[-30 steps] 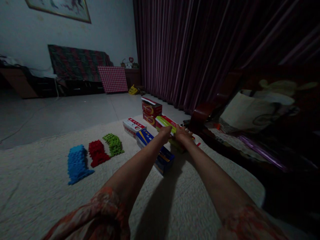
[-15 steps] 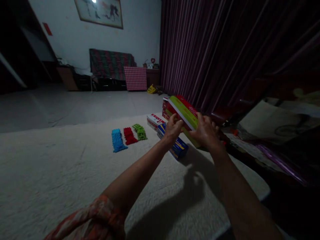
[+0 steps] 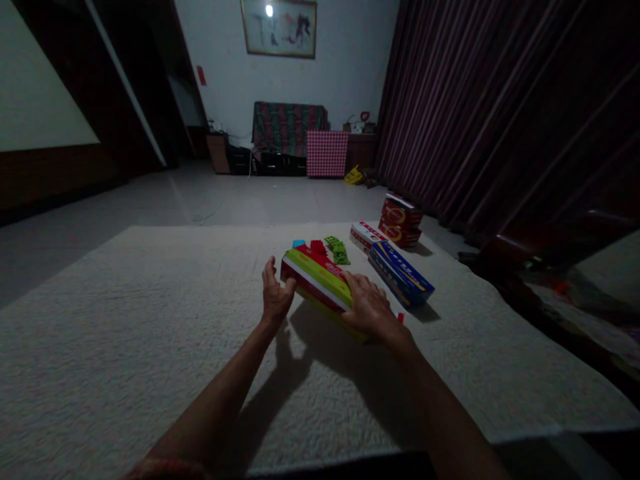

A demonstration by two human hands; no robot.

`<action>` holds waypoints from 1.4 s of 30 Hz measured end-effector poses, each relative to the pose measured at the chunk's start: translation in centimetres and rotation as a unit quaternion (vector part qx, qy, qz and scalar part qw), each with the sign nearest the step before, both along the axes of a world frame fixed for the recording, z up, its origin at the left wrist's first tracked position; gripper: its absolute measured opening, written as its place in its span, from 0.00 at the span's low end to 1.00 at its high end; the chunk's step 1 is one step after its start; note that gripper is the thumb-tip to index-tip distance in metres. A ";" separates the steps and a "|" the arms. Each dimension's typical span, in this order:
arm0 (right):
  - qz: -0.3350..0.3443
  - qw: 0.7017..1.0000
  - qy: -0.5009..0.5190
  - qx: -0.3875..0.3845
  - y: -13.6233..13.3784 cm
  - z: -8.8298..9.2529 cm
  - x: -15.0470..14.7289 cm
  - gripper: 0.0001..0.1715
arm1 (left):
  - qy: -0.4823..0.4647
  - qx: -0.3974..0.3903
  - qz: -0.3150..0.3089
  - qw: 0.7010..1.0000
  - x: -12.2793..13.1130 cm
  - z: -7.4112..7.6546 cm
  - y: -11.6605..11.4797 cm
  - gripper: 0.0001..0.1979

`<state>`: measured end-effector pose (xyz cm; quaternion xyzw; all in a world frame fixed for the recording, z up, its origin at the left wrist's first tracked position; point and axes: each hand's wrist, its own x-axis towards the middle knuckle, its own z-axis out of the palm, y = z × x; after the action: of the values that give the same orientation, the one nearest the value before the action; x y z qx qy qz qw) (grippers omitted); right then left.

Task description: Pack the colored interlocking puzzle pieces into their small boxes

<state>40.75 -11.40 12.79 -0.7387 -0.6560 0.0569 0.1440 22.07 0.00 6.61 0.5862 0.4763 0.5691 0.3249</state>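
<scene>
Between my two hands is a long cardboard box, red on top with yellow-green and white bands. It is tilted, held above the cream cloth, and casts a shadow below. My left hand is at its left end, the thumb against the side and the fingers raised beside it. My right hand grips the right end, fingers over the top. Just beyond the box lie a green fuzzy strip, a red fuzzy strip and a blue one; the box partly hides the red and blue.
To the right, a blue box lies next to a white-and-red box. Red boxes are stacked behind them. The cream cloth spreads over the surface, whose right edge borders dark furniture. A purple curtain hangs at right.
The red and yellow-green box has come away from beside the blue box, leftward and nearer, in both hands. My view has turned left, and the stacked red boxes now show fully.
</scene>
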 end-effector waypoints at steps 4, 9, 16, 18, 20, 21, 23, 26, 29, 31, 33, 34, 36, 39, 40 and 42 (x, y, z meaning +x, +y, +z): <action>0.108 0.993 0.033 -0.033 0.2 -0.4 -2.0 0.49 | -0.001 0.013 -0.062 0.998 -5.7 -1.3 0.5 0.42; 0.193 0.976 0.074 -0.072 0.7 -0.6 -3.1 0.49 | -0.025 -0.026 -0.143 0.989 -8.8 -2.1 0.5 0.40; 0.253 0.956 0.121 -0.087 2.6 -0.1 -2.5 0.41 | -0.043 -0.100 -0.177 0.978 -10.1 -3.3 0.3 0.42; 0.240 0.959 0.123 -0.084 3.4 0.5 -1.9 0.36 | -0.052 -0.096 -0.188 0.976 -10.3 -3.8 0.3 0.41; 0.211 0.968 0.107 -0.079 3.9 1.1 -1.6 0.31 | -0.056 -0.087 -0.201 0.974 -10.5 -4.4 0.4 0.41; 0.199 0.972 0.096 -0.075 4.1 1.4 -1.5 0.29 | -0.056 -0.084 -0.207 0.973 -10.6 -4.6 0.5 0.41; 0.185 0.978 0.080 -0.063 4.3 1.9 -1.5 0.25 | -0.055 -0.084 -0.217 0.971 -10.8 -4.9 0.9 0.44; 0.168 0.983 0.067 -0.042 4.6 2.2 -1.6 0.21 | -0.053 -0.091 -0.227 0.968 -11.2 -5.2 1.8 0.46; 0.187 0.980 0.073 -0.016 5.4 2.3 -1.1 0.17 | -0.039 -0.093 -0.226 0.969 -11.3 -5.4 2.8 0.41; 0.198 0.976 0.089 -0.017 6.4 2.4 -0.3 0.16 | -0.030 -0.090 -0.221 0.971 -11.2 -5.3 3.5 0.38; 0.193 0.974 0.110 -0.044 7.4 2.5 0.7 0.16 | -0.031 -0.089 -0.225 0.970 -11.0 -5.1 4.1 0.36; 0.191 0.971 0.124 -0.066 8.0 2.6 1.2 0.16 | -0.032 -0.090 -0.230 0.968 -10.9 -4.9 4.3 0.36; 0.189 0.962 0.155 -0.120 8.9 2.7 2.0 0.17 | -0.027 -0.099 -0.248 0.963 -10.9 -4.3 4.5 0.35; 0.169 0.954 0.178 -0.173 9.6 2.6 2.7 0.16 | -0.022 -0.123 -0.278 0.952 -11.4 -3.4 4.4 0.37; 0.159 0.954 0.180 -0.178 9.7 2.5 2.7 0.15 | -0.023 -0.134 -0.285 0.949 -11.7 -3.1 4.4 0.38; 0.150 0.952 0.197 -0.183 9.8 2.0 2.7 0.14 | -0.024 -0.163 -0.282 0.945 -12.2 -2.7 4.3 0.40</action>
<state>43.41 -1.63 14.81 -0.6198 -0.6961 0.3410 0.1225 9.90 4.33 3.96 0.6219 0.3698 0.3822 0.5749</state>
